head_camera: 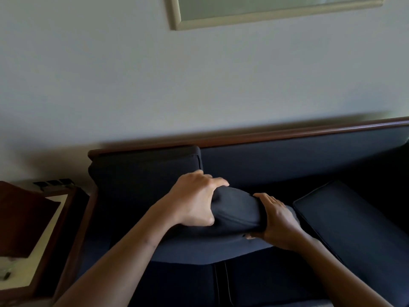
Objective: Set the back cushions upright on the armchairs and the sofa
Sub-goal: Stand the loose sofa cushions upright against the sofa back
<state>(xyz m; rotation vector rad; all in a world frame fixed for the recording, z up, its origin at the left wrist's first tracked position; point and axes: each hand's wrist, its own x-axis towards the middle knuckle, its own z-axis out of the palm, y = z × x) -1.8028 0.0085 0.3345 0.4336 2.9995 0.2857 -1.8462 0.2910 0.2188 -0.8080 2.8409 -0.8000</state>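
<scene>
On the sofa, left end: one back cushion (146,173) already stands upright against the backrest, tucked under the wooden top rail (287,132); this place looks done.

Sofa, middle: the held cushion (234,214) is between both hands, its far edge raised and its near part resting on the seat (265,282); it is tilted, not yet upright, and not yet against the backrest.

Sofa, right: a third cushion (354,220) lies flat on the seat, just beside the held one, with bare backrest (298,158) behind it; untouched as far as can be seen.

Left hand (194,200): grip closed over the held cushion's left end, fingers curled across the top edge and thumb on the near face, pinching the fabric.

Right hand (278,220): grip clamped on the cushion's right end, fingers over the top and thumb below.

Progress on this sofa: by my judgement roughly a third done, one cushion set, one in hand, one waiting.

Armchairs: not in view, so their state cannot be told.

Beside the sofa: a wooden side counter (55,229) at the left, and a framed picture (265,9) on the wall above; neither bears on the work.

Likely remaining: stand the held cushion against the middle of the backrest, then raise the flat one.
</scene>
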